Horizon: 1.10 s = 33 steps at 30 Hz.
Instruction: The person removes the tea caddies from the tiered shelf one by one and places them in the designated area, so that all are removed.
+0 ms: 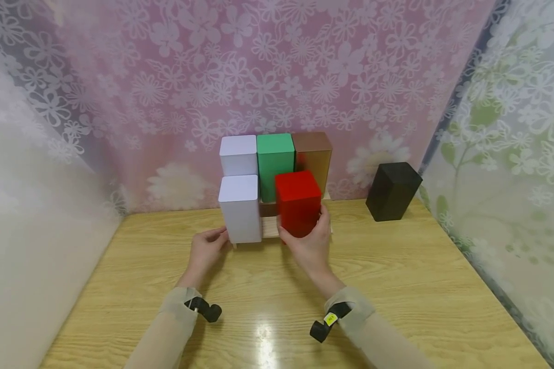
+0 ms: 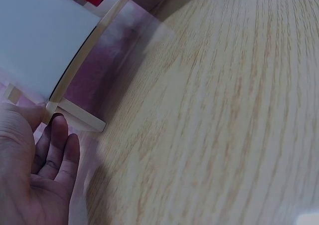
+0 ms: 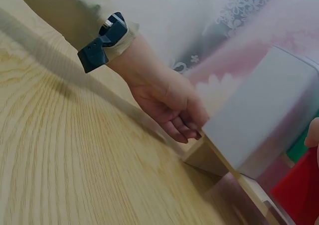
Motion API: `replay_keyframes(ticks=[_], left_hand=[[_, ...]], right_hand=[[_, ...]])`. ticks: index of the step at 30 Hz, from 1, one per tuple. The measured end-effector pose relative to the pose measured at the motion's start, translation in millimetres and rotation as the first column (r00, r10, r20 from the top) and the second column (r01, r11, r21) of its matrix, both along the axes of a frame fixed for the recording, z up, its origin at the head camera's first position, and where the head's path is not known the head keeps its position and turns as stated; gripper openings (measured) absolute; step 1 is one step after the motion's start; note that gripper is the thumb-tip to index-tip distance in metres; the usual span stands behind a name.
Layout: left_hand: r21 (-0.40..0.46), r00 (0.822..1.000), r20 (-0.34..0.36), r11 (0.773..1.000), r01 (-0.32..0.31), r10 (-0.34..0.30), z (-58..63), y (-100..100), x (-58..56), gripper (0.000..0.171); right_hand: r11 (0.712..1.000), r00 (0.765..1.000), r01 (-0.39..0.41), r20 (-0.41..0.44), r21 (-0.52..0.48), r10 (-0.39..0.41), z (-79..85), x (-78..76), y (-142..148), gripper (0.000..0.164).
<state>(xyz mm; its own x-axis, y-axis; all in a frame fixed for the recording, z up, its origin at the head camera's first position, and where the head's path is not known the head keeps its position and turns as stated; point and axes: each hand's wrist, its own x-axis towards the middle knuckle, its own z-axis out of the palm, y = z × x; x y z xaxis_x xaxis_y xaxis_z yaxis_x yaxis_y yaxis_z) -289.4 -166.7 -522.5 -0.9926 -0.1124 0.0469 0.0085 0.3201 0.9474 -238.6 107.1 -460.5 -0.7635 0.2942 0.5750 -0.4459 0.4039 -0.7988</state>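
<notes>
My right hand (image 1: 311, 251) grips a red box (image 1: 297, 197) from the near side, thumb at its left and fingers round its right. The box is over the front of a low wooden stand (image 1: 270, 228); whether its base touches the stand I cannot tell. At the stand's front left corner, my left hand (image 1: 206, 251) pinches the edge between thumb and fingers, clearest in the left wrist view on the pale wooden edge (image 2: 82, 55). Beside that hand a white box (image 1: 241, 212) stands upright on the stand. Only a fingertip (image 3: 313, 133) of the right hand shows in the right wrist view.
Behind stand another white box (image 1: 238, 154), a green box (image 1: 275, 164) and a brown box (image 1: 320, 154) in a row. A black box (image 1: 392, 192) stands apart at the right on the wooden table (image 1: 397, 277). Flowered cloth (image 1: 277, 66) hangs behind.
</notes>
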Motion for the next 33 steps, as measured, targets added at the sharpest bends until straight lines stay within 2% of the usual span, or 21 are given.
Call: replay_keyframes(ticks=[12,23,33], left_hand=[[0.028,1.0,-0.001,1.0,-0.006,0.006,0.9,1,0.1,0.031],[0.021,1.0,-0.002,1.0,-0.007,0.007,4.7,2,0.9,0.029],[0.059,1.0,0.013,0.998,-0.001,0.0,5.7,3,2.2,0.029]], right_hand=[[0.999,0.998,0.034,-0.051,0.012,-0.033,0.1,3.8,37,0.094],[0.993,0.991,0.115,-0.074,0.027,-0.113,3.2,10.2,77,0.091],[0.981,0.98,0.194,-0.041,0.023,-0.193,1.2,9.1,111,0.094]])
